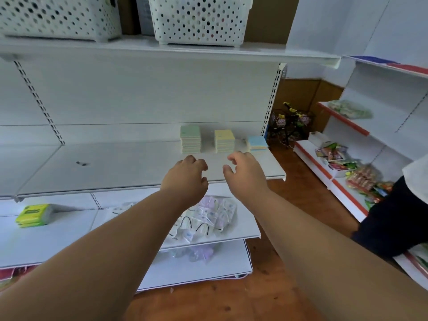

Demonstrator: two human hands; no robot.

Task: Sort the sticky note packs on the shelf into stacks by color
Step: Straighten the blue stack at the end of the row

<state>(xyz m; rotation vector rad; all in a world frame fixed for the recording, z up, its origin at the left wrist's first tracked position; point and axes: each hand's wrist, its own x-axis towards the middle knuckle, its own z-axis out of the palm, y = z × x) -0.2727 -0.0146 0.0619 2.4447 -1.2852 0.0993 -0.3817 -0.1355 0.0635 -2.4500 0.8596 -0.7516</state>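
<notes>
White shop shelf [139, 167] carried three note stacks near its right end, at back: green stack [190, 139] tallest, yellow stack [224, 141] right of it, low blue stack [257, 143] rightmost, at shelf end. One color apiece, apart, so sorting looked finished. Left hand [185, 179] and right hand [246, 174] hovered before stacks, fingers loosely curled, empty. Baskets [199, 19] on board above shelf; nothing blocked reach.

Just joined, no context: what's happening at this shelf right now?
A person is sorting sticky note packs by color on a white shelf. Three stacks stand at the back: a green stack, a yellow stack and a shorter blue stack that seems to have yellow packs under the blue. Left hand and right hand are both in front of the stacks, fingers loosely curled, holding nothing.
</notes>
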